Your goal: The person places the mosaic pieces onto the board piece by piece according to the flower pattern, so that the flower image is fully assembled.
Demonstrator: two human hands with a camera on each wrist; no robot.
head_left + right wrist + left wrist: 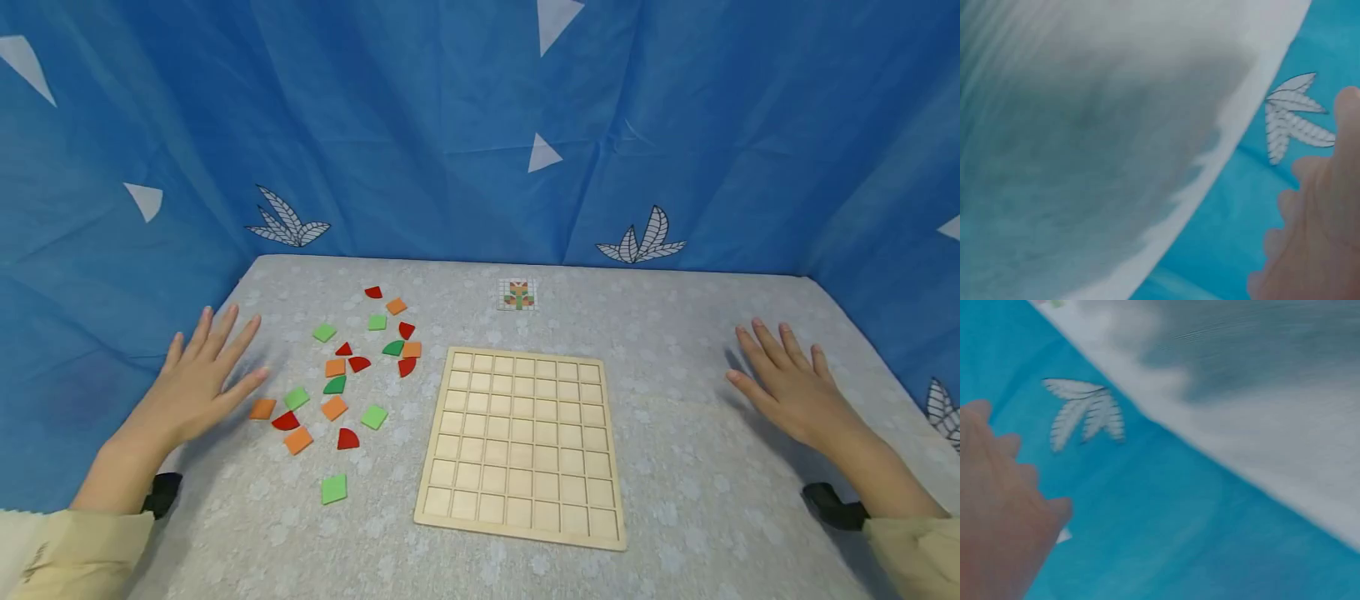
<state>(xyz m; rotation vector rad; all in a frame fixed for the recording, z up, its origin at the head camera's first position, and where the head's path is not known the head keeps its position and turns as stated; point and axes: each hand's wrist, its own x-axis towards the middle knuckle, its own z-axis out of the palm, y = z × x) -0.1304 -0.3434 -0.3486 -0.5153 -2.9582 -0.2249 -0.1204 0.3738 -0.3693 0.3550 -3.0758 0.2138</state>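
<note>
Orange, red, green tiles [335, 367] lie loose, left hand [189, 393] and right hand [799, 398] spread, empty.

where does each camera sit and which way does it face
Head: on the person's head, facing forward and down at the wooden board, tiles, table and blue curtain; left hand, right hand and sleeves show.
Left wrist: on that wrist, facing table and curtain at a slant; part of the left hand shows at the picture's left.
Right wrist: on that wrist, facing table and curtain at a slant; part of the right hand shows at lower right.
Shared: both wrist views show a leaf print on the curtain.
</note>
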